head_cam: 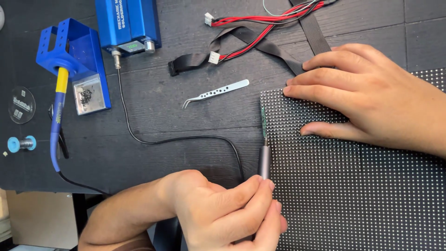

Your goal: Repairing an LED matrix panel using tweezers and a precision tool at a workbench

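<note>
Trouble, if it comes, comes at the tip: I'm holding the slim grey soldering pen in my left hand, fingers pinched closed around its barrel, and its point sits right at the left edge of the LED panel, touching or nearly touching the small green strip of exposed board there. I can't tell whether it actually makes contact. A small slip sideways, I judge, would drag the point across the neighbouring dots and mark them; lingering too long in one spot could do the same to the board beneath.

My right hand lies flat on the panel's upper left part, fingers spread and pressing down, gripping nothing. Those fingertips are near the tip, so a jump upward of the pen could catch them.

The thin black cable runs from the pen back across the tabletop to the blue station; if it snags, it could tug the pen off line.

The panel itself sits at the right of the tabletop, under my right hand and just beside my left. The tweezers lie apart, above and to the left of it, and the red and black wires with the flat ribbon cable lie beyond the right hand's fingers.
</note>
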